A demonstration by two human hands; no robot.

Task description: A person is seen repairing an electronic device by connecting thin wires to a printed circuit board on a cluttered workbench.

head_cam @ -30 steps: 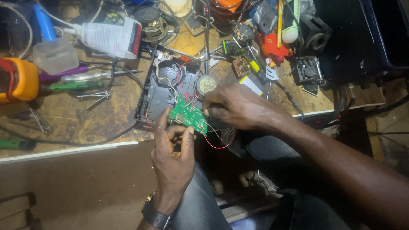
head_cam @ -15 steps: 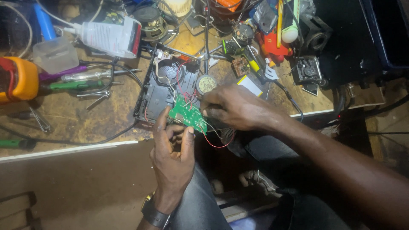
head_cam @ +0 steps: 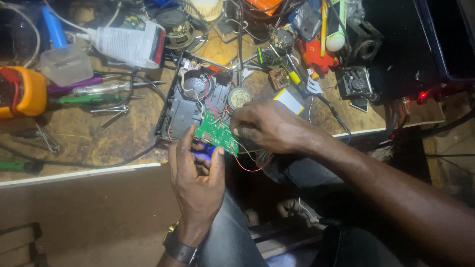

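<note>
A small green circuit board [head_cam: 213,133] with red and white wires hangs over the front edge of the wooden workbench [head_cam: 123,128]. My left hand [head_cam: 195,183] holds it from below, thumb and fingers pinching its near edge, where a blue part shows. My right hand [head_cam: 269,126] rests on the board's right end, fingertips curled down onto it; what they pinch is hidden. Wires run from the board into an open black plastic casing [head_cam: 185,99] lying just behind it, with a round speaker [head_cam: 239,97] beside it.
The bench holds a yellow meter [head_cam: 20,91], screwdrivers [head_cam: 94,89], tweezers, a white glue bottle [head_cam: 128,44], a clear plastic tub [head_cam: 64,63], red and black parts, a small black unit [head_cam: 354,81] and cables. A dark box with a red light [head_cam: 422,95] stands right.
Both hands and the green board stay in nearly the same place; my left fingers shift slightly under the board.
</note>
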